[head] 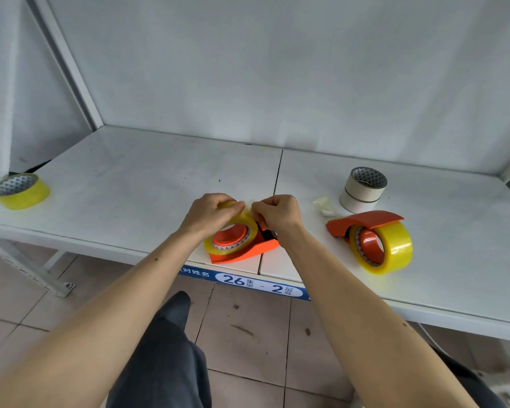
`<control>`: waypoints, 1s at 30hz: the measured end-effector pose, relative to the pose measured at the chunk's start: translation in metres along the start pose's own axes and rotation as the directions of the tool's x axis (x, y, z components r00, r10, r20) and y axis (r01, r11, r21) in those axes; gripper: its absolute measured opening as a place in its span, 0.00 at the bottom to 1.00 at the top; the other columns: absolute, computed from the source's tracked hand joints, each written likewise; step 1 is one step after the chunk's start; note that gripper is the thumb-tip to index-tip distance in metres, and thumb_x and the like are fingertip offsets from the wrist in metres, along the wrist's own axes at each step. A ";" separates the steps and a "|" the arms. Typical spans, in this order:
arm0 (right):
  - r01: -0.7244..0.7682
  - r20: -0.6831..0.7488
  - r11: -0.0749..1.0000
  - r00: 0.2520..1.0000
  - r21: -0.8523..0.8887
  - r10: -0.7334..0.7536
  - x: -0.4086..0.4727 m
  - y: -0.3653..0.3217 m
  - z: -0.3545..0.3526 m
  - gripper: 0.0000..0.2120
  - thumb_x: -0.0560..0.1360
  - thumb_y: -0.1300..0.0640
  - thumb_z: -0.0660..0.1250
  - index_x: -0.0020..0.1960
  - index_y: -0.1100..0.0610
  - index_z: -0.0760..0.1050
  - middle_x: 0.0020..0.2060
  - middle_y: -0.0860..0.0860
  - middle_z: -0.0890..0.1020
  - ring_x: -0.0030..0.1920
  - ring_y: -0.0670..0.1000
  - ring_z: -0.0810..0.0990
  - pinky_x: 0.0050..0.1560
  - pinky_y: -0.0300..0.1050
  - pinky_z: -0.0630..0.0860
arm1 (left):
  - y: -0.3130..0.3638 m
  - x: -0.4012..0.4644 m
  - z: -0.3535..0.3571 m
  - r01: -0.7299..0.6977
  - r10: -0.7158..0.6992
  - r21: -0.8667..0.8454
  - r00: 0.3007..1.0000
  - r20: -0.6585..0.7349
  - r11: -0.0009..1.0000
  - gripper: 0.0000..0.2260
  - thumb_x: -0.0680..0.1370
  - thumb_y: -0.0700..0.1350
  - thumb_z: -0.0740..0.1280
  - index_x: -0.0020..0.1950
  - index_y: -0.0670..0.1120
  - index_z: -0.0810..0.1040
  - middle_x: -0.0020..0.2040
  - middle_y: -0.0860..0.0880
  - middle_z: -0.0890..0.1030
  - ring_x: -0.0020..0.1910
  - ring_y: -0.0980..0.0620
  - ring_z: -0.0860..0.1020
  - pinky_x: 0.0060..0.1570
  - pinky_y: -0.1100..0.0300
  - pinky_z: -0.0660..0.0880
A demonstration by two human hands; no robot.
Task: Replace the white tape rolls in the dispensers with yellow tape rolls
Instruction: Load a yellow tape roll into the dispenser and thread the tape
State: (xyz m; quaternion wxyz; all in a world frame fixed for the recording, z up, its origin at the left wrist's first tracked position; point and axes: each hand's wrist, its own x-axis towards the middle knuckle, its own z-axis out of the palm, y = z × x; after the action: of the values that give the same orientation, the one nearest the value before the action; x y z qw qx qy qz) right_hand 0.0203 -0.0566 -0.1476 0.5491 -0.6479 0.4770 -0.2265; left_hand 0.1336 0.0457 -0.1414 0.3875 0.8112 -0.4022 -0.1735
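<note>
Yellow tape roll (231, 231) sits on an orange dispenser (245, 251); at three o'clock, stacked white tape rolls (361, 191) show black-and-white triangle-patterned cores; blue shelf label (245, 280).

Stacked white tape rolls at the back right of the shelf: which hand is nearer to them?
Right. The right hand is left of the white tape rolls, with bare shelf between. The left hand is farther left still, on the yellow roll in the near dispenser.

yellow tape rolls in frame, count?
3: one loose yellow roll at the shelf's far left, one in the centre dispenser under both hands, one in the right dispenser.
</note>
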 end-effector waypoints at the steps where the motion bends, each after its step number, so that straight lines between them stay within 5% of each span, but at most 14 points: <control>1: -0.005 0.012 1.000 1.000 0.027 0.005 0.000 0.000 -0.001 0.09 0.67 0.65 0.70 0.29 0.59 0.78 0.25 0.55 0.78 0.23 0.52 0.71 0.32 0.45 0.72 | 0.001 0.001 -0.001 0.014 -0.014 0.003 1.000 0.000 1.000 0.13 0.75 0.55 0.67 0.51 0.48 0.84 0.49 0.52 0.83 0.51 0.51 0.79 0.54 0.54 0.76; 5: -0.098 0.046 0.988 0.995 0.116 0.093 0.002 0.002 -0.005 0.07 0.65 0.68 0.75 0.36 0.60 0.78 0.32 0.62 0.81 0.26 0.55 0.74 0.35 0.47 0.76 | 0.001 0.005 -0.003 0.106 -0.106 -0.027 0.994 0.006 0.994 0.11 0.72 0.54 0.70 0.49 0.49 0.84 0.48 0.51 0.84 0.50 0.51 0.79 0.53 0.55 0.77; 10: -0.118 -0.069 0.993 0.990 0.024 0.119 -0.001 0.010 -0.011 0.10 0.63 0.62 0.80 0.32 0.55 0.79 0.39 0.61 0.86 0.42 0.60 0.86 0.47 0.55 0.85 | -0.003 0.007 -0.004 0.245 -0.250 -0.172 0.968 -0.002 0.954 0.15 0.67 0.52 0.75 0.50 0.46 0.85 0.48 0.48 0.84 0.50 0.49 0.81 0.55 0.51 0.78; 21: -0.131 -0.176 0.991 0.975 0.038 0.136 -0.030 0.022 -0.011 0.14 0.61 0.53 0.82 0.35 0.59 0.79 0.34 0.60 0.86 0.38 0.58 0.87 0.43 0.52 0.85 | 0.001 0.002 0.003 0.304 -0.344 -0.335 0.937 -0.065 0.892 0.13 0.68 0.48 0.76 0.50 0.45 0.84 0.49 0.46 0.84 0.50 0.48 0.80 0.55 0.53 0.77; 30: -0.130 -0.230 0.988 0.967 -0.078 0.109 -0.029 0.031 -0.034 0.13 0.60 0.69 0.73 0.34 0.55 0.73 0.41 0.58 0.84 0.43 0.58 0.86 0.42 0.53 0.85 | -0.007 -0.004 -0.001 0.268 -0.303 -0.296 0.950 -0.079 0.917 0.11 0.68 0.50 0.71 0.44 0.44 0.83 0.47 0.46 0.83 0.48 0.48 0.79 0.50 0.52 0.75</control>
State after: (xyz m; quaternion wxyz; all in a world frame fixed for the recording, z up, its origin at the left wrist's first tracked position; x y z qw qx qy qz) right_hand -0.0316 -0.0468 -0.1593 0.4738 -0.6127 0.5842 -0.2426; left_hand 0.1355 0.0519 -0.1465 0.4933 0.8070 -0.2261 -0.2330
